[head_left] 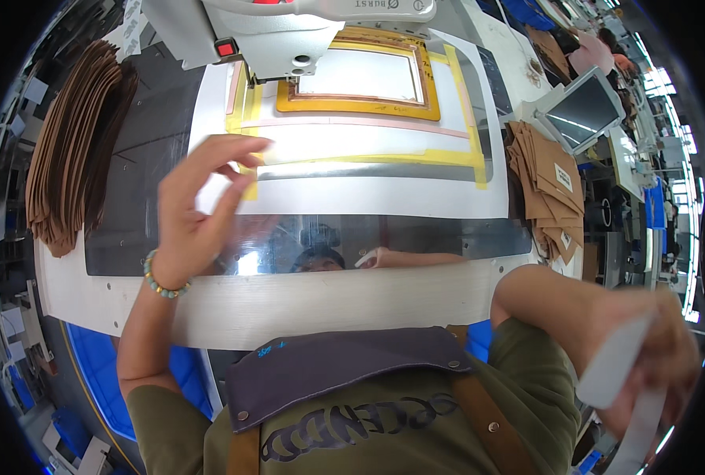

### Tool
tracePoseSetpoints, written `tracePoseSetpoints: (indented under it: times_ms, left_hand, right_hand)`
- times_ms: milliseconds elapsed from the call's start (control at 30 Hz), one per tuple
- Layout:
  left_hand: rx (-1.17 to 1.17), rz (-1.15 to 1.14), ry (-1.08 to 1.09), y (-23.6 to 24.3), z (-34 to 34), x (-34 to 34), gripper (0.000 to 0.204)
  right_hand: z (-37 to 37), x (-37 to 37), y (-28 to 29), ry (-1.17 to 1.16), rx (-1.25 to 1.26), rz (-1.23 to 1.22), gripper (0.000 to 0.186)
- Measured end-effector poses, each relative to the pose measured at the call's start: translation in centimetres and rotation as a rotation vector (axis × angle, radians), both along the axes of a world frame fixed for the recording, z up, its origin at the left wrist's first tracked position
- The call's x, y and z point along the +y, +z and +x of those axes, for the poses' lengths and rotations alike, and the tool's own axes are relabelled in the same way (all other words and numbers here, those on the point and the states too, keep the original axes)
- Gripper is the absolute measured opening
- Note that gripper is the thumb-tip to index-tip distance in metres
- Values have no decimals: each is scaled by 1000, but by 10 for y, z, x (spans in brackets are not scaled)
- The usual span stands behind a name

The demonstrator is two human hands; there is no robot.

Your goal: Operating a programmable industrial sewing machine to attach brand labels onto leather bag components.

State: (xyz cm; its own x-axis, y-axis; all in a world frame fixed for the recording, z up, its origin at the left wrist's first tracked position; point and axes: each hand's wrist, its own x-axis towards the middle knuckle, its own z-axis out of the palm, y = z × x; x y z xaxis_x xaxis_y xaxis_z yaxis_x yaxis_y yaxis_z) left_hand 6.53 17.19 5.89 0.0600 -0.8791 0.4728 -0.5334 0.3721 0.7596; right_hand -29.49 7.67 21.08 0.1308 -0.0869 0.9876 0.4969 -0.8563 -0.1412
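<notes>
My left hand (198, 194) hovers over the left front of a white sheet (368, 198), its fingers curved and apart with nothing visible in them. The sheet bears yellow tape borders (472, 142) and pink lines. A yellow frame (359, 108) with a white rectangular opening lies on it, partly under the white machine head (273, 43). At the lower right, blurred, my right hand (649, 356) grips a white strip (614, 360); a pale band hangs below the hand.
Stacked brown fabric pieces (72, 142) lie at the left, more brown pieces (550, 182) at the right beside a tilted screen (582, 111). A polished metal plate (424, 237) runs along the front. Blue bins (111, 380) sit below the table. Other people (594, 55) are at the back right.
</notes>
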Motion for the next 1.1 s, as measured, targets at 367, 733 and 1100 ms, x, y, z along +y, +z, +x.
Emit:
tracePoseSetpoints:
  times_ms: [367,733,1100]
  left_hand:
    - [984,684,-318,-22,-66,-59,54]
    - [456,541,-17,-38,-26,-62,16]
    - [-800,105,175,-66,16,-73,52]
  right_hand:
    - [116,-58,-164,-54,745,993,21]
    - [114,-113,-153,-104,1235,723,23]
    - [173,-199,-176,-291,1430,626,18]
